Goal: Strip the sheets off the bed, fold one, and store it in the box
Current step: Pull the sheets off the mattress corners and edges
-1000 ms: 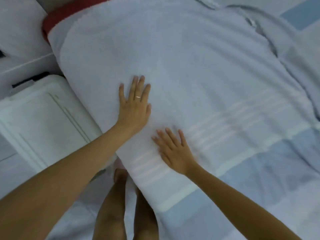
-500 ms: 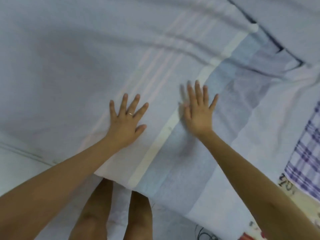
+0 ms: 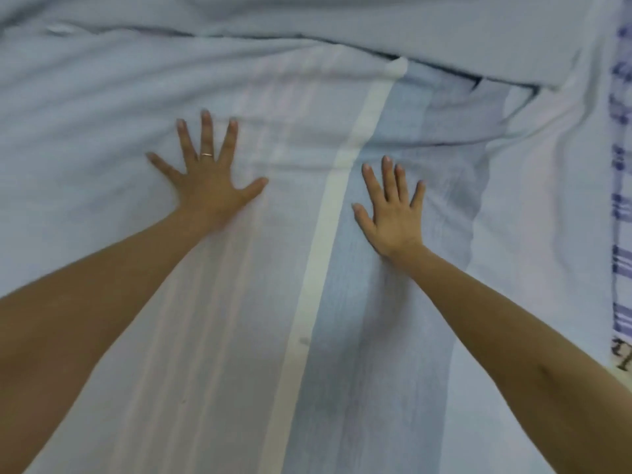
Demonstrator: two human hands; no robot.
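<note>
While splayed, 2 hands [image 3: 209, 186] [image 3: 393, 218] on sheet [image 3: 321, 302]

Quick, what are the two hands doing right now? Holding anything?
Left hand: open, fingers spread, pressed flat on the sheet, holding nothing.
Right hand: open, fingers straight, flat on the sheet too, holding nothing.

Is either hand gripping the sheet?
No, left hand and right hand press flat, fingers spread, on the pale blue striped fabric sheet.

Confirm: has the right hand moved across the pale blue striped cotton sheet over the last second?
Yes. The right hand crossed the white stripe rightward, from the pink-lined side onto the blue band of the sheet.
</note>
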